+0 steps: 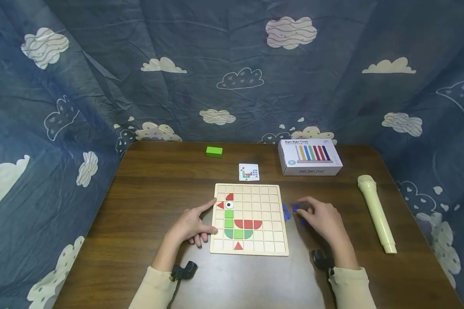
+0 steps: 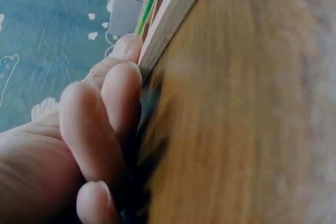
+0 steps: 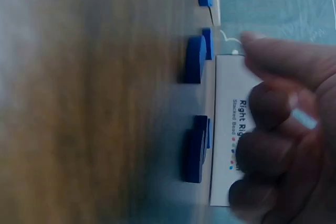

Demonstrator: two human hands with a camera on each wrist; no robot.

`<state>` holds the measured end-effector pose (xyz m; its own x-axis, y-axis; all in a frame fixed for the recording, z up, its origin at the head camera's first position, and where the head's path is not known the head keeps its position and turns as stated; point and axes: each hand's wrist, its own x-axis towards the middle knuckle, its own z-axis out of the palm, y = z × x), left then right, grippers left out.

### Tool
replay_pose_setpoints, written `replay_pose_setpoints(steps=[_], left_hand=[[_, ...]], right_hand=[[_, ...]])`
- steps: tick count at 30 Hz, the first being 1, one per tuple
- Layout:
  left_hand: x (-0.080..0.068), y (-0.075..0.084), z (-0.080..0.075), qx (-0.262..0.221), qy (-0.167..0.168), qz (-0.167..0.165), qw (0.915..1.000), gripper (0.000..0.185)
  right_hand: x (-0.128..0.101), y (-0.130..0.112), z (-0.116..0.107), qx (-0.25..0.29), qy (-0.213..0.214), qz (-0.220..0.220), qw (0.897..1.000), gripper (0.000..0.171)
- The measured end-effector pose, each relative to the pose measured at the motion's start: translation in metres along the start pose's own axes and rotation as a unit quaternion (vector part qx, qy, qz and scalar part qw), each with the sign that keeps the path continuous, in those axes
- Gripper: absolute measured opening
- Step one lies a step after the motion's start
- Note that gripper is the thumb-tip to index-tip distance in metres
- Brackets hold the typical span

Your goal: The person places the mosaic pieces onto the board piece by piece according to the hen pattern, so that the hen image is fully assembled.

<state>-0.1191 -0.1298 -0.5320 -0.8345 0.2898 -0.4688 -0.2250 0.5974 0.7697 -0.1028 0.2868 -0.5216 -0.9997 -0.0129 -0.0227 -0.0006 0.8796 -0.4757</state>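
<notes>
Steadying the puzzle board [image 1: 251, 192], the left hand [image 1: 191, 224] lay flat-fingered against its left edge. Right of the board, the right hand [image 1: 322, 218] curled over blue pieces [image 1: 287, 212]; whether it gripped any, I cannot tell. Beyond the board sat a card [image 1: 249, 171] and white box [image 1: 309, 157].

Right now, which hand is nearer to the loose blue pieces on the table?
Right. The right hand hovers at the blue pieces, beside the board's right edge; the left hand rests against the wooden board on its left edge.
</notes>
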Motion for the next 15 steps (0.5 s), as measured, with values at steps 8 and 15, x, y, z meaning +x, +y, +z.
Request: replay_pose_setpoints(steps=[8,15], left_hand=[[-0.0008,0.0012,-0.0003,0.005,0.002,0.002,1.0,0.101],[-0.0016,-0.0002,-0.0008,0.005,0.004,0.004,1.0,0.101]], right_hand=[[0.0064,0.0089,0.0,-0.026,-0.03,0.008,0.999,0.035],[0.0078,0.0036,0.0036,-0.038,-0.033,0.007,0.999,0.034]])
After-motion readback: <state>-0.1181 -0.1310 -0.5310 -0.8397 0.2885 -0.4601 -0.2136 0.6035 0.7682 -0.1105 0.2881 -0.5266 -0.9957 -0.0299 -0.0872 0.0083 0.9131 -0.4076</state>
